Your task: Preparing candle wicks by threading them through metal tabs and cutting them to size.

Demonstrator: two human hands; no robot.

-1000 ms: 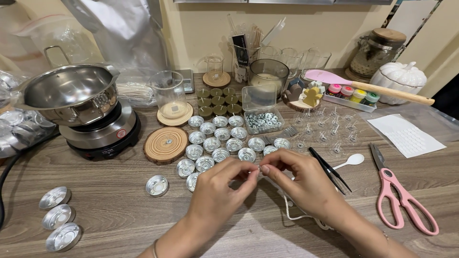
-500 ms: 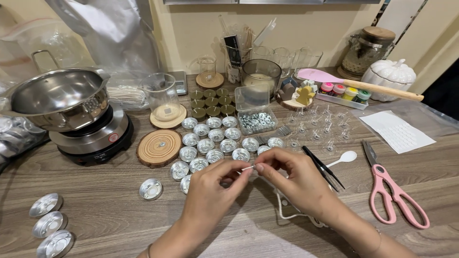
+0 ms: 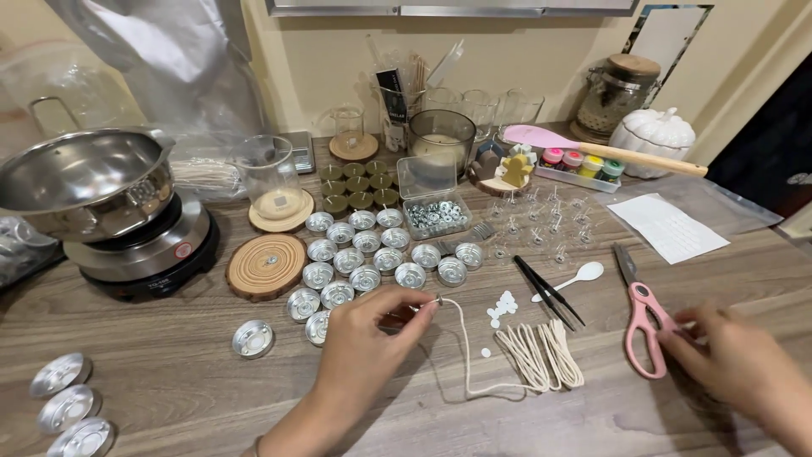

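My left hand pinches the end of a white wick cord at a small metal tab, just in front of a group of round aluminium tealight cups. The cord loops down over the wooden table and ends in a coiled bundle. My right hand rests far to the right, its fingertips on the handle of pink scissors. Small white round stickers lie between the cord and black tweezers.
A steel pot sits on a small hot plate at left. A round wood coaster, a clear box of metal tabs, a white spoon, a pink spatula, jars and glasses stand behind. Three loose cups lie near left.
My right hand left the cord at the centre and moved right to the pink scissors. The left hand keeps its pinch. The cord bundle and stickers are now uncovered; the view shifted right.
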